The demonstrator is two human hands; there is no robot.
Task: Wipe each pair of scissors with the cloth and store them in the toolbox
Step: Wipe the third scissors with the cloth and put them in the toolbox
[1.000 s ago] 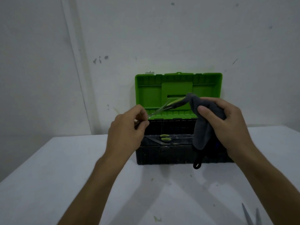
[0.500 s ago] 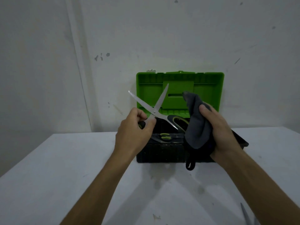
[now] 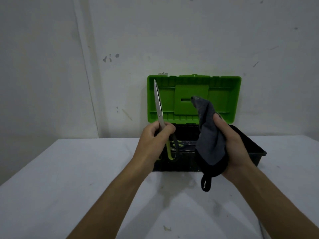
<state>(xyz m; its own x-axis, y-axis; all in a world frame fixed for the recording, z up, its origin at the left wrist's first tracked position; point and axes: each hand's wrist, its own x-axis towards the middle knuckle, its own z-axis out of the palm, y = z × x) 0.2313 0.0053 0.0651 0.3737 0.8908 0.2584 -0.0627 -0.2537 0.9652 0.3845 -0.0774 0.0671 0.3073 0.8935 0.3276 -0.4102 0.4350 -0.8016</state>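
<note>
My left hand (image 3: 153,140) grips a pair of scissors (image 3: 159,107) just above its black and green handles, the closed blades pointing straight up in front of the green lid. My right hand (image 3: 231,144) holds a dark grey cloth (image 3: 209,135) bunched in its palm, a black loop hanging below. The toolbox (image 3: 193,80) stands open behind both hands, black base, green lid upright. Another pair of scissors with green handles (image 3: 180,144) lies inside the base, partly hidden by the held scissors.
The toolbox sits on a white table (image 3: 69,178) against a scuffed white wall (image 3: 172,31). A black tray edge (image 3: 253,145) juts out at the box's right side. Small stains mark the tabletop near me.
The scissors' blades were spread apart half a second ago and are now closed and upright. The cloth has come off the blades and sits apart in my right hand.
</note>
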